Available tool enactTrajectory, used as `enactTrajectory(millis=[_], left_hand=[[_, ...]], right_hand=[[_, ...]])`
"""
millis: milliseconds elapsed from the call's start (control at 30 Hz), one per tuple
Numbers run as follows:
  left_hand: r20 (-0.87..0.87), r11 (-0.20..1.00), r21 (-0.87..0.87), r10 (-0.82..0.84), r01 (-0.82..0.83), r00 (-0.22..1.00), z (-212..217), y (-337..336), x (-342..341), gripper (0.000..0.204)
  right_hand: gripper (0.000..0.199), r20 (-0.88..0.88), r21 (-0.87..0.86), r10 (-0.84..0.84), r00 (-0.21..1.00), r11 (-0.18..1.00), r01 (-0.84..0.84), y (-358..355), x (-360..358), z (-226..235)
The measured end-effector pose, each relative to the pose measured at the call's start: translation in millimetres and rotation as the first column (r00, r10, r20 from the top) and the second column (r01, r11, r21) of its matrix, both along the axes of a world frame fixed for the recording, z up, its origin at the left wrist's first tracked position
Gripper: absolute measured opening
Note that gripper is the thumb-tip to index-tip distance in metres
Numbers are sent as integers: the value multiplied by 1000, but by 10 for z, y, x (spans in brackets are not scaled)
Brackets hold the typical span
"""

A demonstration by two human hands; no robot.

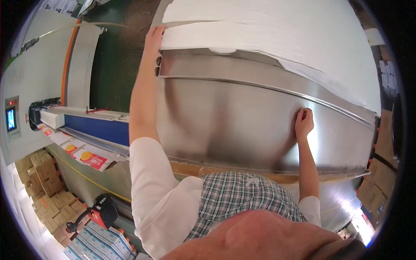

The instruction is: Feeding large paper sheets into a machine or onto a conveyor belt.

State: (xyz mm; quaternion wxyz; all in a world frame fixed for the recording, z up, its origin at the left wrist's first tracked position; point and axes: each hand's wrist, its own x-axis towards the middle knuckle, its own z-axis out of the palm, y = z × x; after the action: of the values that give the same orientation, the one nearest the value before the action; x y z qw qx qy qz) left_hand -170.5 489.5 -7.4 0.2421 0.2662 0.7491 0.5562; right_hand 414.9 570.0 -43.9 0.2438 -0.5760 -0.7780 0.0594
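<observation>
Across the far part of a stainless steel worktable point(255, 125) lies a broad layered mass of soft white sheet point(277, 34); whether paper or cloth I cannot tell. Its near border is uneven and runs along a raised steel ledge point(225, 71). With my left arm stretched far forward, my left hand point(154, 40) has its fingers bent over the left end of the sheet's front strip. My right hand point(304, 123) is closed low over the bare steel at the right, its fingers curled together. Anything inside those fingers is hidden.
At the left stands a pale machine point(39, 56) with a small lit screen point(11, 118). Printed red and white packaging point(89, 156) lies along its blue conveyor belt point(97, 128). Stacked cartons point(47, 186) and a red and black device point(105, 211) are at lower left; brown boxes point(375, 190) stand right.
</observation>
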Motion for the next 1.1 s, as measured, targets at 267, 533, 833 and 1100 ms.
enactTrajectory(millis=[267, 533, 833, 1100], left_hand=[[-307, 479, -793, -847, 375, 434, 585, 978, 849, 75], [-475, 506, -816, -862, 280, 176, 568, 893, 1724, 103], [-623, 660, -728, -749, 185, 224, 394, 711, 2024, 84], [-501, 557, -824, -801, 104, 328, 553, 853, 2100, 96]], right_hand=[[9, 5, -51, -7, 1000, 999, 8, -37, 41, 20], [16, -290, -217, 206, 935, 937, -274, 343, -504, 368], [26, -165, 23, 772, 613, 625, -780, 788, -2636, 882], [49, 518, -295, 326, 791, 936, -193, 2066, -741, 747]])
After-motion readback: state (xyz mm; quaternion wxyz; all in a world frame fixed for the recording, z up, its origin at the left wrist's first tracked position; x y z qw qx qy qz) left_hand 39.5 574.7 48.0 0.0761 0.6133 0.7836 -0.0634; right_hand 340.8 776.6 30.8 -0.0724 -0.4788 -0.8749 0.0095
